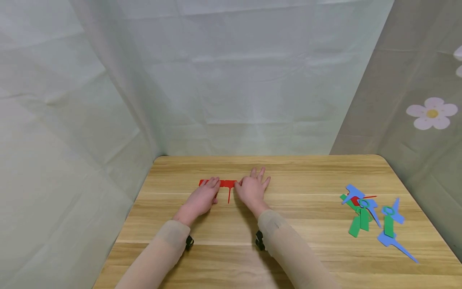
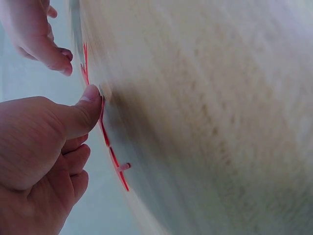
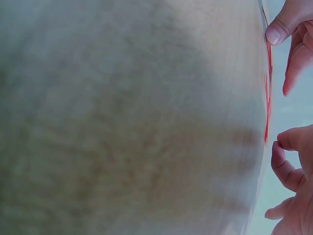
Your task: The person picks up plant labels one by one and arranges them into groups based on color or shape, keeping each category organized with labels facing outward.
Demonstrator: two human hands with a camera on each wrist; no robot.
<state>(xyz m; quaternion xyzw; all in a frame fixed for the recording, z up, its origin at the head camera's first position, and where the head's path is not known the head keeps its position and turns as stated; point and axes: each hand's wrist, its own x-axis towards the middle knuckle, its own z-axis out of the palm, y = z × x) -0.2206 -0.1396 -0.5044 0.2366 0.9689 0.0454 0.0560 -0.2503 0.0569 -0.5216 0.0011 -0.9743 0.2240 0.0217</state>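
Observation:
Red T-shaped plant labels lie end to end in a row near the back of the wooden table, in the head view. One label [image 1: 228, 183] points its thin stem toward me; another red label [image 1: 200, 182] shows partly from under my left hand [image 1: 203, 197]. The left fingers lie across the row, while the left thumb [image 2: 90, 93] meets a red strip [image 2: 103, 128] in the left wrist view. At the row's right end, my right hand [image 1: 251, 190] pinches the label's edge with thumb and forefinger, its other fingers spread away.
To the right lies a loose pile of labels: blue T-shaped ones [image 1: 388, 239], green ones with ring tops [image 1: 388, 225], and a red one [image 1: 355, 200] partly covered. A pale curtain [image 1: 252, 80] hangs behind the table [image 1: 231, 257], with a flower-printed cloth [image 1: 429, 152] at the right.

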